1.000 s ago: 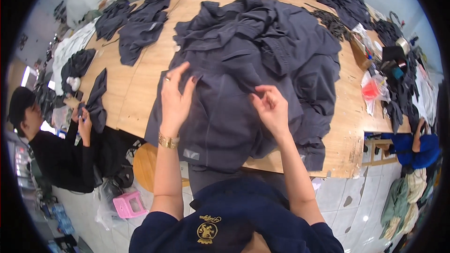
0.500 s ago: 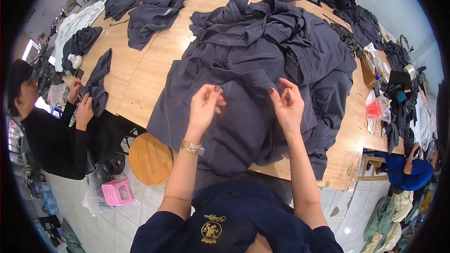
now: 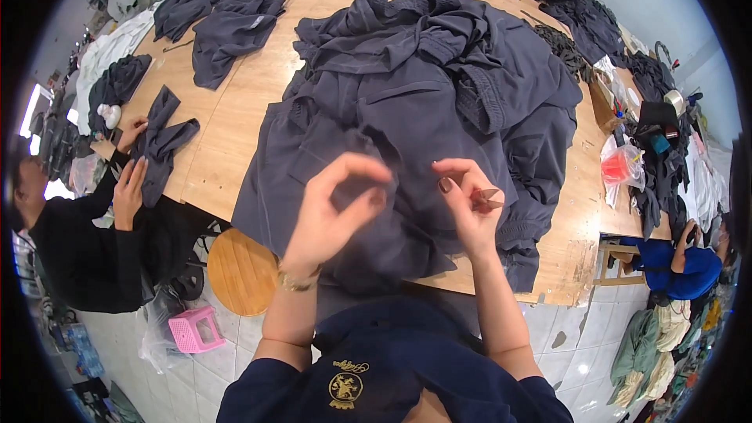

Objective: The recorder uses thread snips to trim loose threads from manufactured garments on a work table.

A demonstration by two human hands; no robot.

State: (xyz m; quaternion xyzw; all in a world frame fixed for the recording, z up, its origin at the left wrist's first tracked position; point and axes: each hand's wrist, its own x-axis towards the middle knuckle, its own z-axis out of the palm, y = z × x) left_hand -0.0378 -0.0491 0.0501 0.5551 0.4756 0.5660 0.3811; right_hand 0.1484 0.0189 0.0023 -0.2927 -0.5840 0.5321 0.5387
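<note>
Dark grey garments with elasticated waistbands [image 3: 479,102] lie heaped in front of me. Over the near part of the heap hangs my left hand [image 3: 333,207], its thumb and curved fingers apart with nothing seen between them. Facing it is my right hand [image 3: 474,207], with thumb and forefinger raised toward the left. Its other fingers are curled around small thread snips [image 3: 487,200], whose pointed blades stick out past the palm; the rest of the tool is hidden. A loose, blurred fold of dark cloth [image 3: 352,145] lies just beyond my left fingers.
At the left, a co-worker handles a dark grey piece [image 3: 163,141] at the wooden table [image 3: 215,102]. A round wooden stool [image 3: 241,272] and pink plastic stool [image 3: 196,329] stand at lower left. A red drink cup [image 3: 621,164] sits on the right. Other hands work at the far edge.
The waistband that lay spread before my hands is no longer there; its cloth has shifted and crumpled. My left hand has opened wider and the snips in my right hand now show.
</note>
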